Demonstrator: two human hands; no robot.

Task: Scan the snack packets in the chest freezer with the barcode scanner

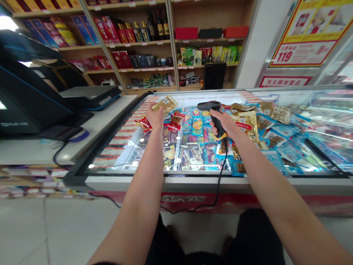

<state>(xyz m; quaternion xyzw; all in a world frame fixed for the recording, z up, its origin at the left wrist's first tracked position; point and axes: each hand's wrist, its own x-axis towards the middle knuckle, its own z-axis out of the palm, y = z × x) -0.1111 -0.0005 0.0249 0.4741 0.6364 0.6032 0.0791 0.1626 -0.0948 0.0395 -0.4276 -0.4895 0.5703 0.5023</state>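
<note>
My left hand (155, 116) is closed on a gold snack packet (166, 104), raised a little over the freezer's glass top with a white label patch facing up. Below and beside that hand lie red and gold packets (175, 121). My right hand (226, 123) grips the handle of a black barcode scanner (216, 117), its head pointing left toward the packet. A black cable (221, 173) hangs from the scanner's handle and loops down past the freezer's front edge. Just right of my right hand are more gold packets (250, 122) and blue packets (283, 129).
The chest freezer (109, 185) spans the front, with frozen goods visible through its glass. On the left counter (106, 123) stand a dark checkout terminal (24, 95) and a flat scale (91, 95). Shelves (141, 44) of boxes and bottles line the back. A black handle bar (323, 154) lies at right.
</note>
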